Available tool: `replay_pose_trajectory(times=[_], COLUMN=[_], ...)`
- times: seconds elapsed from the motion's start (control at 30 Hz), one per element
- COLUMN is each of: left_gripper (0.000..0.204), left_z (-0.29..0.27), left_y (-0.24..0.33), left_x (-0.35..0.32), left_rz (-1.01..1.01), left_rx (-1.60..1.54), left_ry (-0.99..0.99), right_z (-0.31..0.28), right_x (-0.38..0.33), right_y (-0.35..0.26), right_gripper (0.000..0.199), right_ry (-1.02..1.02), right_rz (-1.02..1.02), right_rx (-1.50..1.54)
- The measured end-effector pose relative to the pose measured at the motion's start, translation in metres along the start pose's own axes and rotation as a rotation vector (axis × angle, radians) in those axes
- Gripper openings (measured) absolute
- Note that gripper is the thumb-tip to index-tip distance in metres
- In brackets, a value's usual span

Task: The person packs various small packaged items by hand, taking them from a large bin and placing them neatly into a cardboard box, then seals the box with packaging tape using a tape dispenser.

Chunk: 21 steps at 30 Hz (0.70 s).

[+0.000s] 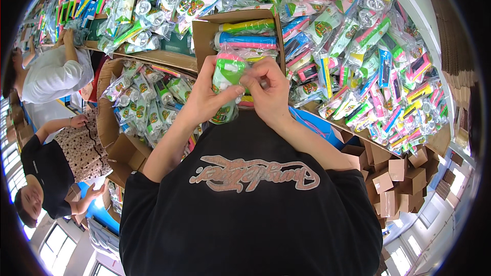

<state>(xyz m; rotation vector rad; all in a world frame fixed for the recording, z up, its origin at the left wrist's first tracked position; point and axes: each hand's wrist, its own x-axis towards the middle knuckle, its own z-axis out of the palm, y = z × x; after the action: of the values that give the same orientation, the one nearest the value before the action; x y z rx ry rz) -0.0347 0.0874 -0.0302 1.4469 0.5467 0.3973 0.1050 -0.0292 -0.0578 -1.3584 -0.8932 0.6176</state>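
Observation:
Held up before my chest is a clear plastic package (pixel 228 71) with a green, white and pink item inside; its exact kind is hard to make out. My left hand (pixel 207 97) wraps around its left side, thumb across the front. The fingers of my right hand (pixel 268 89) are closed in a pinch at the package's right edge. Just beyond both hands stands an open cardboard box (pixel 204 40). Inside it lie a yellow tube-shaped item (pixel 248 26) and a blue and pink one (pixel 248 40), both in clear wrapping.
Bagged colourful items (pixel 358 56) cover the table to the right and far side. A large carton (pixel 108 81) of similar packages stands at left. Empty small cardboard boxes (pixel 404 179) are heaped at lower right. Two people, one in a white shirt (pixel 56 74), are at left.

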Motion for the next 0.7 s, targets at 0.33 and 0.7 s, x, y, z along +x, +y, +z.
replay_pose_trajectory(times=[0.33, 0.7], left_gripper=[0.050, 0.054], left_z=[0.017, -0.014], left_y=[0.006, -0.011], left_x=[-0.007, 0.041], left_rz=[0.143, 0.010], left_rx=[0.456, -0.383], left_ry=[0.193, 0.189], right_z=[0.008, 0.003], right_x=[-0.006, 0.083], right_y=[-0.041, -0.042], right_gripper=[0.091, 0.074], right_ry=[-0.344, -0.537], right_rz=[0.434, 0.305], right_rx=[0.289, -0.388])
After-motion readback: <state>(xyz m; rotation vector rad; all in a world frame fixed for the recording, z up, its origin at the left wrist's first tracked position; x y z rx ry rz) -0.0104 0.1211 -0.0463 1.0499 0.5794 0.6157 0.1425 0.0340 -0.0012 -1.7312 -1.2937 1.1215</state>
